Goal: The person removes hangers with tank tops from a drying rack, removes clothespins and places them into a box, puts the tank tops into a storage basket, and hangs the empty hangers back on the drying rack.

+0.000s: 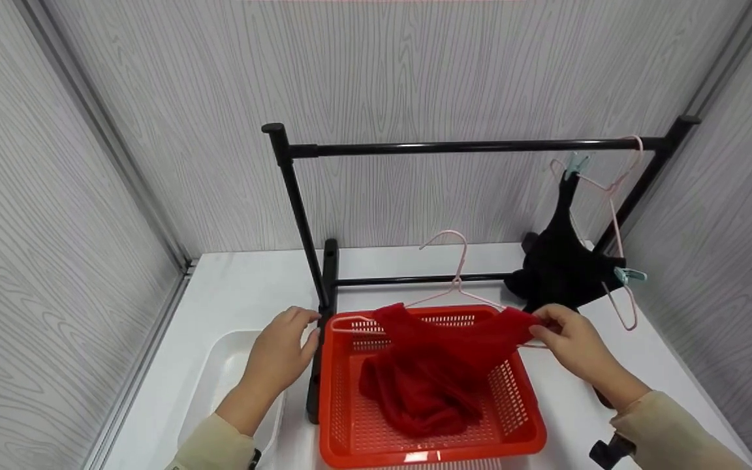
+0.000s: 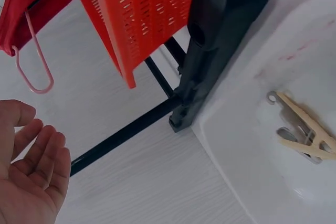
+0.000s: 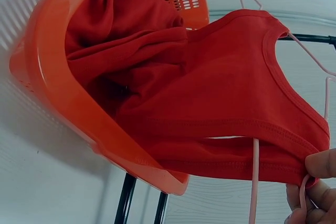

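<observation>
A red sleeveless top hangs on a pink hanger, its lower part bunched inside the orange-red basket. My right hand pinches the top's right shoulder strap together with the hanger, as the right wrist view shows at the fabric's corner. To the left of the basket, my left hand is held in the air with relaxed fingers and nothing in them. The hanger's left end pokes out past the strap, a short way from the left fingertips.
Behind the basket stands a black rack with a high rail. A black garment hangs at its right end from another pink hanger with pale blue clips. At left, a white tray contains a beige clothespin.
</observation>
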`<state>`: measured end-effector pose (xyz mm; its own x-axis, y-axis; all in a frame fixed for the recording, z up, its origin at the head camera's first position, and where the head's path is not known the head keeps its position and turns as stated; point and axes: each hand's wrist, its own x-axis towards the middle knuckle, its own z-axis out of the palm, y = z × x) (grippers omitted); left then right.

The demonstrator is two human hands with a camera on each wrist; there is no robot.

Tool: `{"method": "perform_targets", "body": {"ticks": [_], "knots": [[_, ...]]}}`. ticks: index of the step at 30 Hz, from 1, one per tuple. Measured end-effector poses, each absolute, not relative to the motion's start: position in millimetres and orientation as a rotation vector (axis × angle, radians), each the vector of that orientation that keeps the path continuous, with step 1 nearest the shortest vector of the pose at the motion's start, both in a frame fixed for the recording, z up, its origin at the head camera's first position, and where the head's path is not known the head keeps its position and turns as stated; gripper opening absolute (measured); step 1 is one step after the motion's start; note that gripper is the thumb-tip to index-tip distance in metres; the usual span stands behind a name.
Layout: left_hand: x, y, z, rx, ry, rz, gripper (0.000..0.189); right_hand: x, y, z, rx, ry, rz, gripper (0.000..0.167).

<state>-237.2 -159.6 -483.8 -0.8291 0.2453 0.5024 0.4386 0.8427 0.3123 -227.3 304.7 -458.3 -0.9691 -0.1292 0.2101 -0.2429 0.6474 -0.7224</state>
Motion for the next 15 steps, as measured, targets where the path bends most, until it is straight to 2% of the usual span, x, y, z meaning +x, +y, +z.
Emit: {"method": "perform_targets", "body": {"ticks": [9, 15], "knots": [[-246.8, -133.2, -468.7, -0.597, -2.463, -0.606, 0.021, -228.3, 304.4, -458.1, 0.323, -2.717, 1.231, 0.007], [-253.0, -113.1, -461.0, -0.692, -2.482, -0.630, 0.028, -229.5, 301.3, -458.0, 0.337, -2.712, 1.237, 0.006]]}}
